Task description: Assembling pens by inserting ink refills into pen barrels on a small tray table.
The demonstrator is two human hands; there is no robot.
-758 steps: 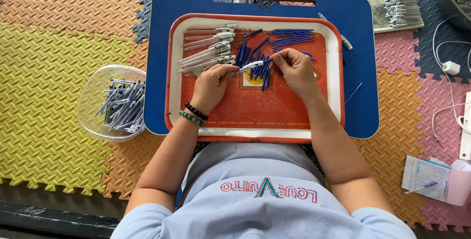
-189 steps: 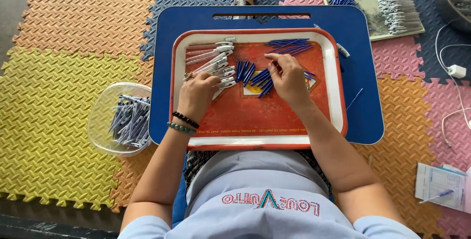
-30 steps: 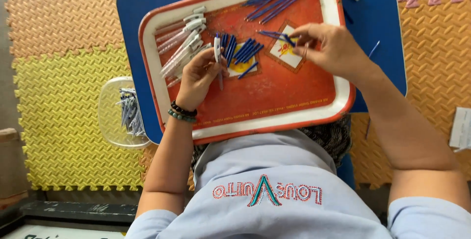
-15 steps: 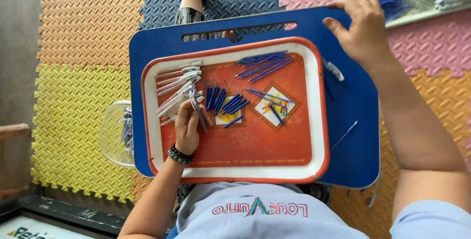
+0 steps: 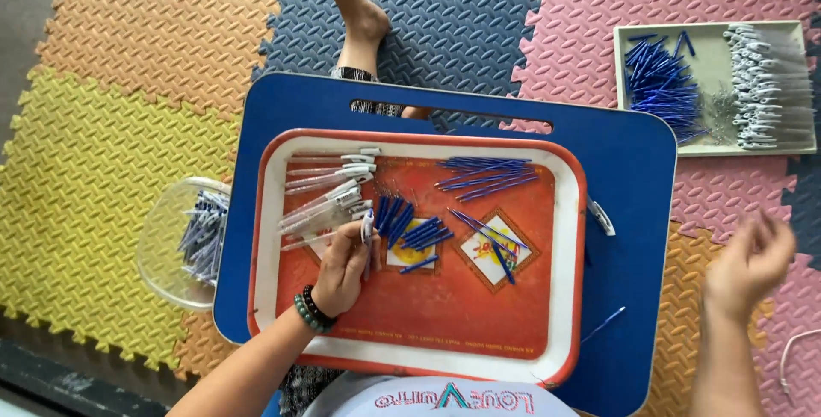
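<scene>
My left hand [image 5: 342, 270] rests on the orange tray [image 5: 445, 331] and holds a clear pen barrel [image 5: 368, 237] upright between its fingers. Beside it lie a row of clear pen barrels [image 5: 329, 190], a small pile of blue caps [image 5: 410, 229] and a bundle of blue refills [image 5: 487, 176]. My right hand [image 5: 748, 265] hangs in the air to the right of the blue lap table [image 5: 629, 169], above the foam mat, blurred, fingers loosely curled with nothing seen in it.
A clear plastic bowl [image 5: 175, 242] of finished pens sits left of the lap table. A beige tray [image 5: 714, 83] with blue and white pen parts lies at upper right. A bare foot [image 5: 355, 6] reaches out beyond the table. Coloured foam mats [image 5: 111, 126] cover the floor.
My right hand has left the far tray and swung back down to the right of the lap table. My left hand stays on the orange tray with the pen barrel.
</scene>
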